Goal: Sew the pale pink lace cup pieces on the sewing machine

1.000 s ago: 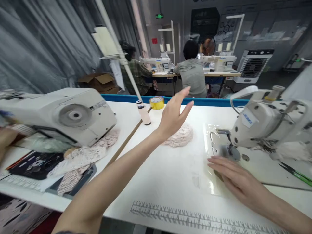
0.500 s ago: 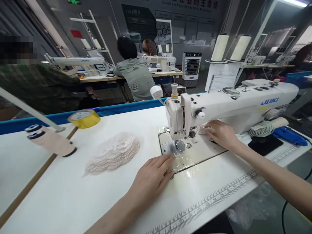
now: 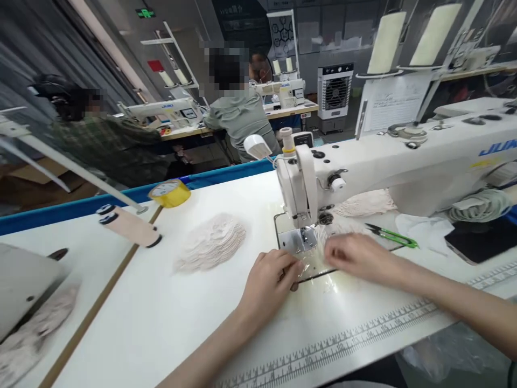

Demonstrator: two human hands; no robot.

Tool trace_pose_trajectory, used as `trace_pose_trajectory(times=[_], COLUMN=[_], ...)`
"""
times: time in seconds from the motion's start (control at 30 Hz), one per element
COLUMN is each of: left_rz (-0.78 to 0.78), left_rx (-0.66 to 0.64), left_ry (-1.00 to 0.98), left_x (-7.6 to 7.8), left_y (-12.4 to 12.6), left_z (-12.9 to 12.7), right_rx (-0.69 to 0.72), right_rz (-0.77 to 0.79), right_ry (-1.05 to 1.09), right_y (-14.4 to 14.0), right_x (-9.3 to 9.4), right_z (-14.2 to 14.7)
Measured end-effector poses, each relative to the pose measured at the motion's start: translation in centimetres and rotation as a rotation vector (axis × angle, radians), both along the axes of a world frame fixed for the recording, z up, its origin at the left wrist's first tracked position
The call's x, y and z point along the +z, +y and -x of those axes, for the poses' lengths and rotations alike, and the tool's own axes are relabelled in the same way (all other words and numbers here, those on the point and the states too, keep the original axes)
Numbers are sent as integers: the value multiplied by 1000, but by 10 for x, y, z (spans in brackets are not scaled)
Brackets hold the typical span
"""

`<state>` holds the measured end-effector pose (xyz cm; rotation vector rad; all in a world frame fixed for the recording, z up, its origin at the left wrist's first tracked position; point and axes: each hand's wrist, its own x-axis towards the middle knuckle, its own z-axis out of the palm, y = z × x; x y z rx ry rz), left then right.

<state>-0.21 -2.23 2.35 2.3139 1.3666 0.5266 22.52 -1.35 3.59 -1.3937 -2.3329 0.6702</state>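
Observation:
My right hand (image 3: 349, 254), slightly blurred, is closed on a thin pale lace piece (image 3: 322, 237) just right of the presser foot. My left hand (image 3: 271, 277) rests at the front left of the machine bed (image 3: 311, 268). Its fingers are bent, with a gap between thumb and forefinger and nothing seen in them. Both hands are in front of the needle area of the white sewing machine (image 3: 297, 188). Behind my right hand, under the machine arm, lies a stack of pale lace pieces (image 3: 365, 203). Green-handled thread snips (image 3: 398, 237) lie right of it.
Another lace stack (image 3: 218, 241) lies left on the table. Beyond it are a thread cone (image 3: 131, 226) and a yellow tape roll (image 3: 170, 194). A ruler strip (image 3: 343, 337) runs along the front edge. Rolled cord (image 3: 479, 206) lies at right. Co-workers (image 3: 242, 116) sit at machines behind.
My right hand has come from under the machine arm toward the needle, bringing a lace piece. The snips now show. My left hand stays by the bed, fingers more bent. The view has shifted left.

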Motion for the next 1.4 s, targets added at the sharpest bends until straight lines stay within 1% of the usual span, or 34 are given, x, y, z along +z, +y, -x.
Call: trace_pose_trajectory(times=[0.03, 0.07, 0.17, 0.23, 0.27, 0.3, 0.37, 0.4, 0.43, 0.47, 0.53, 0.57, 0.63, 0.7, 0.73, 0.8, 0.87, 0.93, 0.97, 1.0, 1.07, 1.13, 1.2, 1.27, 1.33, 1.4], left_rz=[8, 19, 95, 133, 141, 144, 167, 194, 223, 248, 278, 280, 265, 203, 150, 22, -81, -118, -119, -111, -94, -85, -87, -92, -95, -93], left_rx=[22, 41, 82, 82, 71, 58, 27, 12, -2, -17, -49, -63, -84, -94, -102, -125, -144, -139, -131, -122, -105, -95, -90, -84, -80, -76], left_ry=[-1, -1, 9, 16, 5, -20, -113, -170, -223, -266, -309, -310, -275, -205, -168, -118, -116, -128, -127, -122, -111, -111, -123, -139, -149, -150], left_x=[1, 1, 4, 5, 6, 6, 6, 7, 7, 8, 9, 9, 8, 4, 1, -6, -12, -15, -16, -16, -16, -16, -17, -18, -19, -20], left_y=[0, 1, 0, -2, -3, -4, -6, -7, -7, -7, -6, -5, -3, -3, -3, -5, -7, -9, -10, -10, -9, -8, -7, -7, -6, -6], left_z=[0, -1, -1, 0, 0, 1, 2, 3, 3, 4, 4, 4, 3, 2, 1, -1, -2, -2, -2, -2, -1, -1, -1, -1, -1, -1], right_rx=[80, 117, 164, 193, 195, 178, 80, 22, -22, -34, 7, 34, 78, 125, 155, 238, 341, 399, 374, 313, 148, 50, 33, 37, 13, -53], right_rz=[113, 198, 412, 527, 551, 539, 425, 365, 337, 361, 461, 500, 529, 480, 405, 154, -113, -276, -332, -383, -481, -538, -550, -530, -462, -355], right_ry=[112, 206, 396, 462, 488, 514, 545, 541, 513, 466, 376, 346, 301, 243, 211, 141, 44, -85, -152, -218, -345, -415, -399, -346, -276, -152], right_y=[-12, -24, -49, -55, -55, -52, -41, -34, -27, -20, -7, -3, 4, 6, 7, 7, 8, 9, 10, 12, 15, 17, 15, 14, 16, 23], right_x=[-2, -4, -7, -8, -7, -7, -6, -6, -5, -4, -3, -2, 1, 2, 1, -3, -10, -19, -23, -26, -28, -26, -21, -17, -18, -23], right_z=[12, 22, 44, 46, 44, 40, 31, 27, 23, 21, 18, 18, 19, 20, 19, 16, 9, -3, -11, -19, -34, -40, -35, -21, -6, 6])
